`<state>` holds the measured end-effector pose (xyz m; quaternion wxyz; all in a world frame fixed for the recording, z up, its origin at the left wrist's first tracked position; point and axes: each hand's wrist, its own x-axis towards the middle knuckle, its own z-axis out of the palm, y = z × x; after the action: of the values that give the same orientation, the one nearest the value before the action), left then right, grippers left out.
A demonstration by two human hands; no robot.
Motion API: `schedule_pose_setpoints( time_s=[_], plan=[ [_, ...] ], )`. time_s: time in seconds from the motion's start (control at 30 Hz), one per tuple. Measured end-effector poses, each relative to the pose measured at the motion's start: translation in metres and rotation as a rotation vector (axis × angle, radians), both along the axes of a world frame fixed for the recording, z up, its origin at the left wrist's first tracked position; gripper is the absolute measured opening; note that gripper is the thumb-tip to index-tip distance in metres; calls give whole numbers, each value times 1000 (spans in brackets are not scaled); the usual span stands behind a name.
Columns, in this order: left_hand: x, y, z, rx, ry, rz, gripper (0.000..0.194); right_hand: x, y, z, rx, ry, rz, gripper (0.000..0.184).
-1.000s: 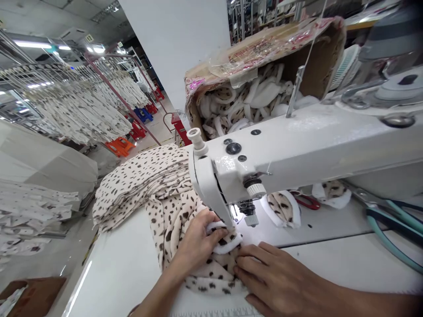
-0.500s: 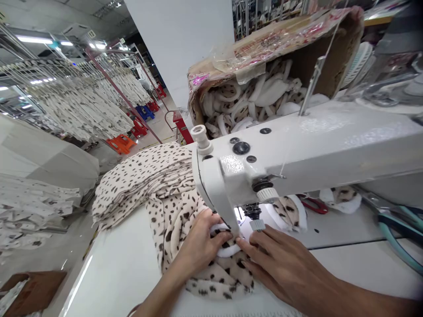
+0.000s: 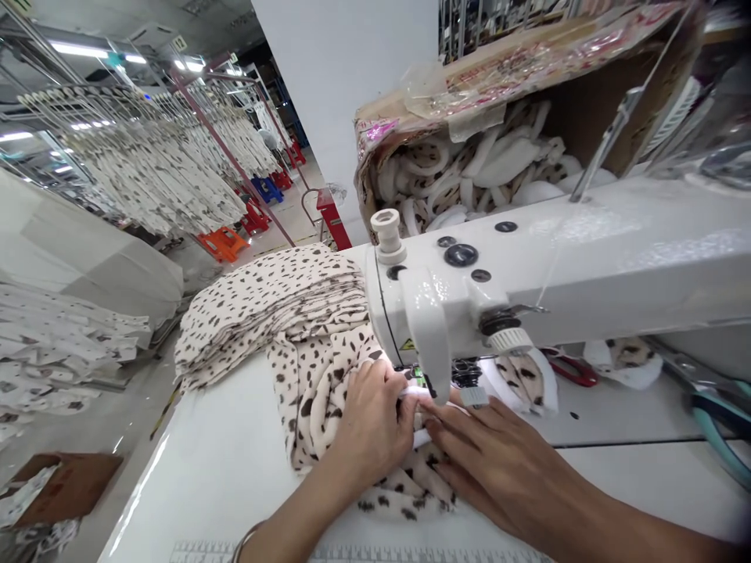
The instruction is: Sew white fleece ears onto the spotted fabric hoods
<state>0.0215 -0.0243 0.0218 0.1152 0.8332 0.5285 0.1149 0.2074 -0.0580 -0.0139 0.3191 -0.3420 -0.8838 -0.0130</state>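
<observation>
A white sewing machine point(image 3: 528, 266) stands across the white table point(image 3: 228, 469). Under its needle lies a cream fabric piece with dark spots point(image 3: 317, 383) and a white fleece edge point(image 3: 419, 436). My left hand point(image 3: 375, 422) rests on this fabric just left of the needle, its fingers curled and pinching the white edge. From the right, my right hand point(image 3: 498, 461) lies flat on the same piece, fingers stretched out toward the presser foot. The fingertips of both hands meet at the white edge.
A stack of spotted fabric point(image 3: 270, 305) lies on the table's far left. Behind the machine a cardboard box point(image 3: 469, 156) holds spotted and white pieces. Red-handled scissors point(image 3: 572, 367) and small spotted pieces point(image 3: 528, 379) lie under the machine arm. Racks of hanging spotted pieces point(image 3: 141, 172) fill the left background.
Both hands have slid the fabric forward toward the needle. My right hand moved up from the near edge until its fingertips reached the presser foot. The view shifted slightly right.
</observation>
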Motion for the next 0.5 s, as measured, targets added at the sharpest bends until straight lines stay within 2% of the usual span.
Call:
schedule_pose_setpoints(
  time_s=[0.13,0.23,0.33,0.5],
  plan=[
    [2,-4,-3,209,19,25,12,-1,1,7,-141,23,40,22],
    [0,-11,-3,310,-63,-193,15,-3,2,8,-183,42,34,20],
    [-3,-17,-5,379,-91,-366,21,-4,1,4,-156,50,16,20],
    [-8,-18,-3,338,-59,-373,20,-2,-9,-5,-2,-3,-17,20]
  ],
)
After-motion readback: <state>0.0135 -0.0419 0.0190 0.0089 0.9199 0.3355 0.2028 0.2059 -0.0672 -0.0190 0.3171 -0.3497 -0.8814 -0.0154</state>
